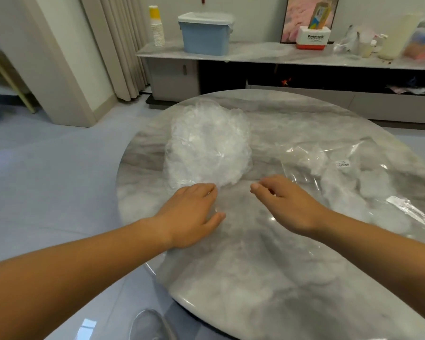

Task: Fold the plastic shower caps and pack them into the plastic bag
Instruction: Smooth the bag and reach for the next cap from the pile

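Observation:
A heap of crumpled clear shower caps [207, 146] lies on the round marble table [268, 278], left of centre. To the right lies a clear plastic bag [353, 182] with a barcode sticker and several white caps inside. My left hand [194, 214] rests palm down at the heap's near edge, its fingertips touching thin clear plastic there. My right hand [282, 202] hovers just right of it, fingers loosely curled, thumb and forefinger close together; whether it pinches any plastic is unclear.
Beyond the table runs a low marble-topped cabinet [255, 54] with a blue lidded bin [205, 33], stacked paper cups [156, 27], a white and red box [313, 38] and clutter. A curtain [123, 45] hangs at the left. A clear chair back [150, 325] shows below.

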Tool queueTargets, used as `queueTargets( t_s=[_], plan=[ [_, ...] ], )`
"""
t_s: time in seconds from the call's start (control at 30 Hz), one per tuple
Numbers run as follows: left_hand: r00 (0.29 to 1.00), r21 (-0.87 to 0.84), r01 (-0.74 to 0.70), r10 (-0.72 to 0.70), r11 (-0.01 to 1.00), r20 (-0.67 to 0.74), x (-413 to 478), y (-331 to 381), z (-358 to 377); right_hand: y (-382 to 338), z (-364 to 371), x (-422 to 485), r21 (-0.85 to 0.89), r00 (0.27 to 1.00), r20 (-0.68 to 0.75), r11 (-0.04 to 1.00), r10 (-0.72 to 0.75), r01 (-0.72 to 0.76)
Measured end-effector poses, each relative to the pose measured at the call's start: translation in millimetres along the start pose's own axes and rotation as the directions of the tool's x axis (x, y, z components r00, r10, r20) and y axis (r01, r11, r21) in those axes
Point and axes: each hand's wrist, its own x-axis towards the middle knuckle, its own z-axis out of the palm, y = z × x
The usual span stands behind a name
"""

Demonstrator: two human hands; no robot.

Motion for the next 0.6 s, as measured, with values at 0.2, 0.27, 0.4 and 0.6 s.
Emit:
queueTargets(
  t_s=[0.2,0.27,0.4,0.6],
  plan=[
    [0.927,-0.036,-0.366,0.368,0.930,0.074,-32,18,13,8,3,-4,-0.208,0.919,-0.236,0.940,-0.316,0.269],
    [0.895,-0.055,-0.431,0.434,0.901,0.106,-40,22,18,13,6,-21,-0.248,0.895,-0.099,0.882,-0.435,0.401],
    [0.848,-0.058,-0.510,0.513,0.858,0.130,-51,30,22,28,18,-53,-0.298,0.839,0.045,0.794,-0.542,0.529],
    [0.833,-0.189,-0.534,0.551,0.824,0.050,-54,42,33,40,27,-80,-0.200,0.897,0.137,0.875,-0.421,0.441]
  ],
)
